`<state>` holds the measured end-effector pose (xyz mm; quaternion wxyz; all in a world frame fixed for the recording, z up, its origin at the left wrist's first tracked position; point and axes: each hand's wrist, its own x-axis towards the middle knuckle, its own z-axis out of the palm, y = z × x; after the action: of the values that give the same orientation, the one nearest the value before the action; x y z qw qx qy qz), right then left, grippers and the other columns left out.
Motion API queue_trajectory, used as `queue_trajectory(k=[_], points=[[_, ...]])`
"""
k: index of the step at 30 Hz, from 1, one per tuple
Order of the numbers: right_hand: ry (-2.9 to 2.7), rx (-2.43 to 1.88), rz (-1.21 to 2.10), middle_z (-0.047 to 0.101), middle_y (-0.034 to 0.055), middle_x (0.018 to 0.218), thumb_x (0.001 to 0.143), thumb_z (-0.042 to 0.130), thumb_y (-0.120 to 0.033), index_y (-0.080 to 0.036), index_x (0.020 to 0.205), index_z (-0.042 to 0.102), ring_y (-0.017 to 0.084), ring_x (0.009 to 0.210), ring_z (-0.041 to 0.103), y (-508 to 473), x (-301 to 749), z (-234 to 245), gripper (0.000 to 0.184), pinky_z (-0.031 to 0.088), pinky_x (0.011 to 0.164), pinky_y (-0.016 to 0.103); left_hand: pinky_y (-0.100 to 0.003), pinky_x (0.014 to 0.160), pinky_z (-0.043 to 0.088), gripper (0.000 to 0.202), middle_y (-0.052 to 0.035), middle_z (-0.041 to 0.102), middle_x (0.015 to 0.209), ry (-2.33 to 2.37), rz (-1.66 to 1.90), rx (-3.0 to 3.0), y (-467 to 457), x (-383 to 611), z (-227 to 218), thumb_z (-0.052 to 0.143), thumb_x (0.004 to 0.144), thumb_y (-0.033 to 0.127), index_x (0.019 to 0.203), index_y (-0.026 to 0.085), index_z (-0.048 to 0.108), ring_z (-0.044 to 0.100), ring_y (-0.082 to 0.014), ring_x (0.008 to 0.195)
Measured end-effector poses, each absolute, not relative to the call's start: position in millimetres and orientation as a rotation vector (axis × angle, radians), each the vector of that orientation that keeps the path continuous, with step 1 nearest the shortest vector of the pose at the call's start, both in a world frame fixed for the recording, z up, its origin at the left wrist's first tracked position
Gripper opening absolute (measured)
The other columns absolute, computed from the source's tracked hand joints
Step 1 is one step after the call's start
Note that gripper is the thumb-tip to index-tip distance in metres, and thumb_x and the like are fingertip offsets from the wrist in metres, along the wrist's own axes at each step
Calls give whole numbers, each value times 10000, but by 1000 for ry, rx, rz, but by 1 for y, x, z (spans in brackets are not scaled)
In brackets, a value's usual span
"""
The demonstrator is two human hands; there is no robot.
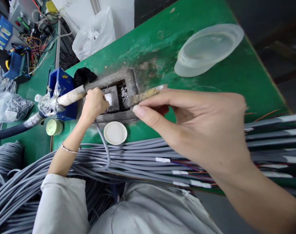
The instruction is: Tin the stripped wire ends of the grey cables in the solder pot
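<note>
On my feed the right hand [201, 120] has the scraper [148, 94] pinched between thumb and fingers, its dark end by the near right side of the pot [132, 78]; I can't tell from this angle whether it touches the rim. The left hand [95, 102] is curled closed over the pot's left part, and a cable [107, 151] comes up under it. I take that cable to be in its grip, though the fingers hide its end.

To do this well, I would keep the pinch light and well back on the handle, lay the dark end flat and draw it in short, level strokes, so that nothing flicks out. I would hold the cable steady and keep the left knuckles off the pot, which I judge may be hot, and away from the pipe [71, 97] just beside them. The dish [115, 132] in front of the pot also wants room under the left wrist.

As for looks, the scraper is slim and worn, its handle mottled yellow-brown, its working end dark grey and flat. The pot is a grimy grey frame sunk among stains on the green bench [153, 29], with bright, crumpled-looking metal [124, 93] in its opening
</note>
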<state>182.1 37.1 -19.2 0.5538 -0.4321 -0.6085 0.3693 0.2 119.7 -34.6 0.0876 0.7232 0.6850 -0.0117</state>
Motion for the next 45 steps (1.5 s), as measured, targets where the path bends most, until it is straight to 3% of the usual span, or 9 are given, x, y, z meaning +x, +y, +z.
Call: queue_trajectory(k=[8, 14, 20, 28, 34, 37, 39, 41, 45], points=[[-1430, -1010, 822, 611, -24, 582, 799, 624, -229, -208, 643, 629, 133, 632, 596, 38, 181, -20, 158, 455, 588, 269, -411, 800, 461, 208, -144, 647, 726, 2056, 42, 2129, 123, 3, -44, 503, 598, 30, 705, 88, 672, 591, -297, 817], [-1441, -1055, 841, 618, -18, 583, 778, 625, -180, -200, 657, 638, 143, 643, 604, 38, 183, -18, 123, 447, 578, 267, -306, 649, 463, 120, -70, 634, 583, 1979, 279, 2185, 97, 5, -16, 553, 653, 120, 595, 119, 659, 580, -190, 598], [-1488, -1087, 800, 632, -2, 591, 781, 606, -206, -186, 657, 642, 128, 576, 560, 40, 181, -18, 130, 414, 534, 254, -201, 414, 293, 168, 16, 556, 462, 1911, 838, 2063, 34, 11, 15, 595, 746, 243, 663, 128, 685, 389, -65, 396], [-1528, -1063, 834, 636, 10, 575, 766, 581, -252, -177, 643, 655, 117, 511, 498, 35, 176, -15, 163, 400, 511, 251, -185, 387, 281, 187, 21, 555, 465, 1869, 1150, 1963, -11, 14, 25, 613, 779, 291, 726, 126, 682, 363, -49, 385], [-1666, -956, 1126, 697, 35, 649, 737, 572, -289, -176, 668, 685, 155, 599, 613, 30, 173, -9, 174, 467, 580, 262, -189, 403, 299, 196, 15, 555, 492, 1862, 1313, 1808, -27, 19, 28, 626, 775, 320, 733, 135, 672, 406, -61, 413], [-1680, -761, 1383, 732, 76, 835, 733, 601, -393, -166, 817, 700, 210, 797, 670, 25, 170, -7, 261, 514, 707, 303, -179, 416, 327, 231, 7, 575, 524, 1778, 1405, 1611, -30, 26, 27, 618, 780, 360, 740, 134, 650, 461, -67, 444], [-1622, -591, 1557, 726, 93, 900, 696, 645, -451, -163, 908, 681, 225, 842, 675, 21, 168, -6, 359, 534, 712, 309, -171, 416, 333, 266, 9, 570, 520, 1672, 1454, 1477, -31, 34, 25, 616, 778, 397, 740, 134, 625, 479, -67, 448], [-1543, -530, 1654, 724, 92, 874, 651, 690, -490, -165, 912, 671, 217, 788, 682, 18, 167, -6, 417, 548, 687, 305, -161, 394, 316, 318, 24, 539, 488, 1546, 1501, 1339, -31, 43, 22, 631, 753, 450, 733, 135, 596, 454, -55, 415], [-1440, -688, 1541, 677, 53, 621, 584, 729, -534, -163, 693, 679, 160, 557, 617, 17, 166, -3, 390, 518, 535, 262, -142, 305, 210, 425, 61, 476, 437, 1226, 1515, 1020, -34, 54, 21, 688, 660, 536, 712, 146, 527, 299, -11, 302]])
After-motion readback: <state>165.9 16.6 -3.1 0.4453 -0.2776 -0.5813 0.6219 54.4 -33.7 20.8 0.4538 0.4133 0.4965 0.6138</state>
